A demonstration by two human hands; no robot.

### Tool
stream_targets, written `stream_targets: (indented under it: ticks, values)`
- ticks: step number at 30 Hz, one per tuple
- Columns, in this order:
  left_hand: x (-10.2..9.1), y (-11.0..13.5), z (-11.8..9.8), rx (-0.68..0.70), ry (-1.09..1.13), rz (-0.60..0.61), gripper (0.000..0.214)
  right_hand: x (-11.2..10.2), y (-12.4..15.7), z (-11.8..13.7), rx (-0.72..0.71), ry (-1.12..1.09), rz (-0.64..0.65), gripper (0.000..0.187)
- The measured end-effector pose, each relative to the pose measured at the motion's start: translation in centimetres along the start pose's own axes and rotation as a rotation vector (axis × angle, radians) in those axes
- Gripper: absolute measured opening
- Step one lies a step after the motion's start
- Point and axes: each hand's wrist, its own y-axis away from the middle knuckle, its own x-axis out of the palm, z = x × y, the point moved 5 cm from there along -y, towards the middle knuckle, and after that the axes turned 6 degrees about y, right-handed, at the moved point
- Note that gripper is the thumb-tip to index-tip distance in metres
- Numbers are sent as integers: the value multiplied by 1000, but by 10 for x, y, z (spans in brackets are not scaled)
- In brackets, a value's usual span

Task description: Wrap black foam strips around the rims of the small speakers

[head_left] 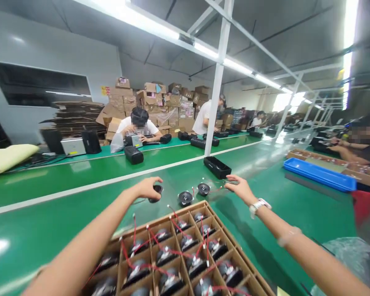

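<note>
My left hand (146, 188) grips a round black speaker driver (157, 192) by its edge, just beyond the near cardboard tray. Two more drivers, a driver (185, 198) and a driver (203, 189), lie face up on the green belt (253, 205) between my hands. My right hand (240, 189) rests open on the belt, its fingertips near thin wires (226, 181). Below my forearms, a cardboard divider tray (200, 216) holds several drivers with red wires. A black speaker housing (217, 167) lies open-side up beyond my right hand.
A blue plastic tray (319, 174) and a cardboard tray (360, 176) lie to the right, beside a co-worker's arms (354, 152). Across a white-edged divider (80, 191), other people work at a parallel belt holding black speaker housings. Cardboard boxes are stacked behind them.
</note>
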Motion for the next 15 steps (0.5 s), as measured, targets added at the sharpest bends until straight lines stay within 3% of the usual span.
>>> stream_targets:
  ticks: [3, 6, 8, 11, 13, 15]
  values:
    - [52, -50, 39, -69, -12, 12, 65, 27, -74, -22, 147, 67, -155, 36]
    - [81, -63, 67, -91, 10, 31, 78, 54, -116, -33, 173, 128, -257, 35]
    - [79, -57, 75, -94, 19, 41, 92, 75, -127, -37, 155, 173, -218, 36]
    - [60, -35, 75, -117, 2, 73, 96, 100, -121, -41, 126, 261, -60, 36]
    - [47, -17, 70, -119, -14, 80, 87, 102, -107, -37, 94, 327, 28, 36]
    - [33, 2, 62, -102, -40, -15, 75, 90, -87, -25, 30, 390, 84, 36]
